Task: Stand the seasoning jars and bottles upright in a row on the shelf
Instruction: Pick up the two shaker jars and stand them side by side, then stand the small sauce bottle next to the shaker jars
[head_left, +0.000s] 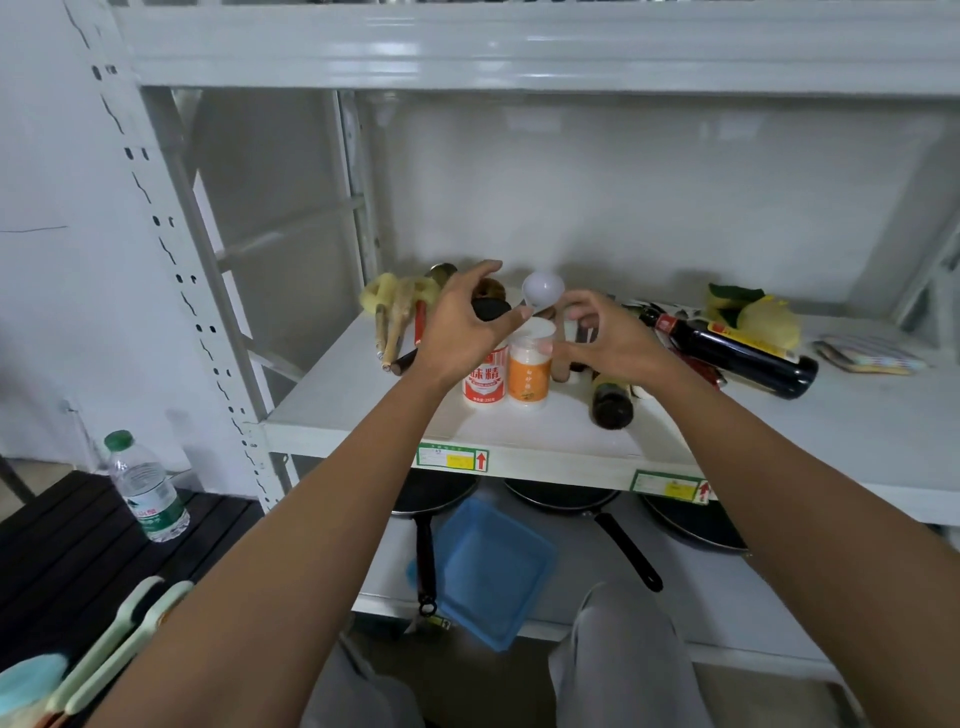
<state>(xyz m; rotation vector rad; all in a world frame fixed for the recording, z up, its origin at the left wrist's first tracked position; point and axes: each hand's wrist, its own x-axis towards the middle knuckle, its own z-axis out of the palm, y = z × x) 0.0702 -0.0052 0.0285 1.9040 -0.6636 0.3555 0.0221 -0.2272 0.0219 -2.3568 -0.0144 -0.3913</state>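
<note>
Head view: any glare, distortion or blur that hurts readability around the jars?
Head view: wide-angle bending bows the shelf edge and upright; glare streaks the upper beam; the left hand and right hand look sharp; the orange-label jar has soft, unreadable text.

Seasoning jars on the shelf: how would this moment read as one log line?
red-label jar, orange-label jar: upright, side by side | dark bottle: lying down | left hand, right hand: open over jars

white metal rack (171, 218) against a pale wall (597, 197), evenly lit. left of it, a dark slatted bench (62, 561). below, a lower rack level (727, 597).
</note>
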